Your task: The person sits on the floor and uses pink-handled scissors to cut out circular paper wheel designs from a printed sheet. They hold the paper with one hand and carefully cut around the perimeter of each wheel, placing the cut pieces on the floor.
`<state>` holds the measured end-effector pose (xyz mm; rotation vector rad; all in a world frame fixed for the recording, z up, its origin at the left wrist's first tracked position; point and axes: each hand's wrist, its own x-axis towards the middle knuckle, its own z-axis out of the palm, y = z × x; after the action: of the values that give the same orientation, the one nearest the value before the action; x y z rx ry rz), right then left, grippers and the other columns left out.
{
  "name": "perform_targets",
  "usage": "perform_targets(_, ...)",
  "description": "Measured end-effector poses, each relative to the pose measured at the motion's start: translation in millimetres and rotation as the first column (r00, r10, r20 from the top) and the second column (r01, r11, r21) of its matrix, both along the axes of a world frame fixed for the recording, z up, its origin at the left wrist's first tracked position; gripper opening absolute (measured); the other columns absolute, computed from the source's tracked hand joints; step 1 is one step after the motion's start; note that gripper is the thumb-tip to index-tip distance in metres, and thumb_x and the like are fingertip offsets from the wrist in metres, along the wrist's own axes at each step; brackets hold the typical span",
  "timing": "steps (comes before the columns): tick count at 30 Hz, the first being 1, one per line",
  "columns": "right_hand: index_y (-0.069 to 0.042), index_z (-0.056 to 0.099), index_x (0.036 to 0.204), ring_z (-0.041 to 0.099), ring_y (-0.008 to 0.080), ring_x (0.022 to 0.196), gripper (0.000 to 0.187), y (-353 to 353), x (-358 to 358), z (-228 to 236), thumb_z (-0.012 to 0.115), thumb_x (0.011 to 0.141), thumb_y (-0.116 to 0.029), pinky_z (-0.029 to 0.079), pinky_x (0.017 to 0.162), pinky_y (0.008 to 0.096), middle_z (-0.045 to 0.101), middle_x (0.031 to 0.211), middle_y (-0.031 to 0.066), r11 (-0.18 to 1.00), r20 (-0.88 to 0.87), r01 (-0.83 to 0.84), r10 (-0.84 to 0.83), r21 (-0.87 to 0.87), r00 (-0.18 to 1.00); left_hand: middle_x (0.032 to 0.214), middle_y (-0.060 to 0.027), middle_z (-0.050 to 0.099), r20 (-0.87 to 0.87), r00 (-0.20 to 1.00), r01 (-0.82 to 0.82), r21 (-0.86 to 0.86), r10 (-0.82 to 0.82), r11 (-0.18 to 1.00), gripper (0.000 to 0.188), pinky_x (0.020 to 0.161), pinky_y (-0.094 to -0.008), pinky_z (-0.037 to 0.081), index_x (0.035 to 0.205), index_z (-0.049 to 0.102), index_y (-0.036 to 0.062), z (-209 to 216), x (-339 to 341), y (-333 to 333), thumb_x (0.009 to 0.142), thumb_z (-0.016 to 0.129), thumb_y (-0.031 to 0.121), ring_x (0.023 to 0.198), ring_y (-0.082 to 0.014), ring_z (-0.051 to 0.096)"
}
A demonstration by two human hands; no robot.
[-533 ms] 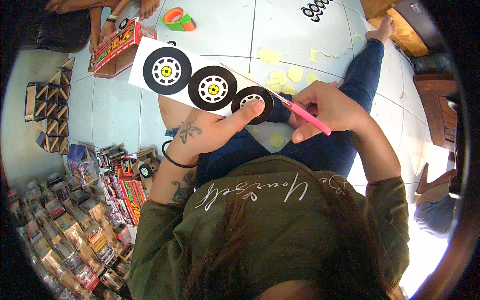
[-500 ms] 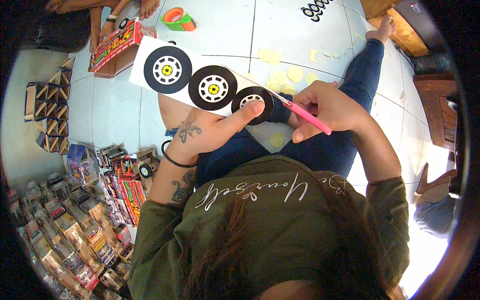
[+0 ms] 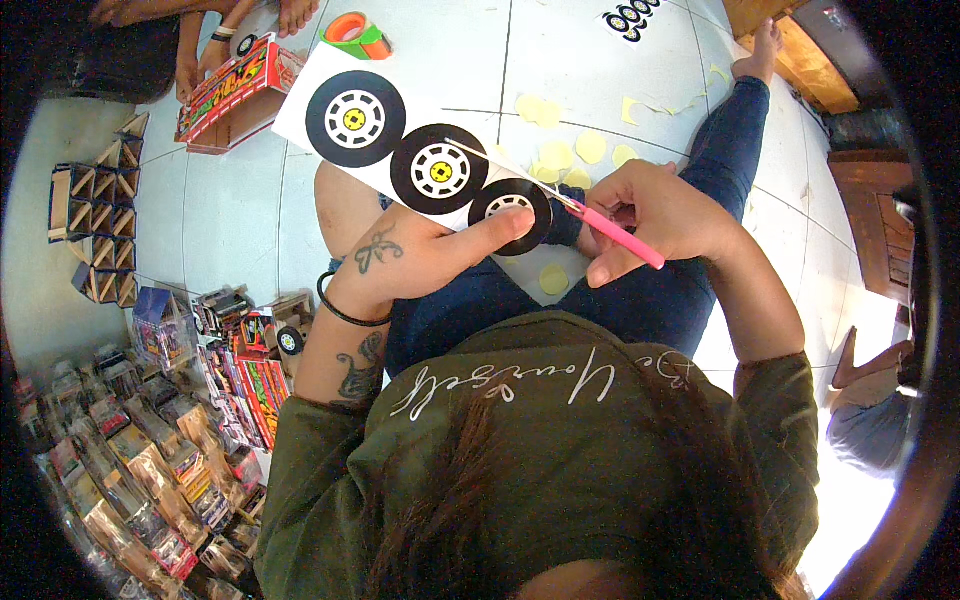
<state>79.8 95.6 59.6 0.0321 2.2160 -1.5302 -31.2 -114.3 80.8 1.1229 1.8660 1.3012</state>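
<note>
My left hand (image 3: 430, 250) grips a white sticker strip (image 3: 300, 112) printed with three black wheels, the thumb lying on the nearest one. The strip slants up and to the left above my lap. My right hand (image 3: 655, 220) holds pink-handled scissors (image 3: 622, 236), its fingers wrapped about the handles. The scissor blades are parted at the strip's right edge, one of them lying across the middle wheel. Round yellow paper pieces (image 3: 555, 155) are scattered on the floor just beyond the strip.
A roll of orange and green tape (image 3: 357, 36) lies at the far left, beside a red toy truck body (image 3: 228, 100) that another person's hand touches. Another wheel strip (image 3: 630, 18) is at the far right. Many wrapped toy trucks (image 3: 150, 450) stand at lower left, below wooden frames (image 3: 95, 220).
My left hand has turned the strip, its far end swinging upward and right. The scissor blades have spread wider, while my right hand has hardly moved.
</note>
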Motion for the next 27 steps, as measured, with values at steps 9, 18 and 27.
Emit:
perform_targets(9,-0.006,0.045,0.048,0.033,0.0066,0.042,0.05,3.8,0.9,-0.7,0.079,0.055,-0.042,0.022,0.039,0.0249,0.038,0.044,-0.0037,0.999,0.002,-0.017,0.017,0.039,1.0,0.072,-0.0019,0.059,0.029,0.999,0.037,-0.114,-0.034,0.993,0.024,0.058,-0.0248,0.041,0.088,0.06,0.0028,6.7,-3.8,0.0,0.079,0.063,0.024,0.064,-0.0091,0.052)
perform_targets(18,-0.007,0.044,0.048,0.033,0.0066,0.042,0.05,2.3,1.2,2.0,0.078,0.055,-0.043,0.022,0.039,0.025,0.038,0.045,-0.0041,0.998,0.0,-0.021,0.021,0.063,1.0,0.078,-0.0029,0.061,0.069,0.995,0.082,-0.163,-0.071,0.983,0.024,0.062,-0.0246,0.043,0.09,0.061,0.0034,6.8,-6.3,-0.5,0.078,0.064,0.024,0.07,-0.0097,0.054)
perform_targets(27,-0.006,0.048,0.051,0.035,0.0066,0.044,0.048,2.7,-0.8,-6.0,0.076,0.057,-0.045,0.023,0.04,0.0252,0.04,0.046,-0.0035,0.995,0.024,-0.05,0.048,0.087,0.999,0.078,-0.001,0.06,0.01,0.983,0.181,-0.125,-0.181,0.976,0.022,0.059,-0.0226,0.043,0.092,0.059,0.0034,1.2,-19.3,2.5,0.078,0.064,0.02,0.069,-0.0074,0.054)
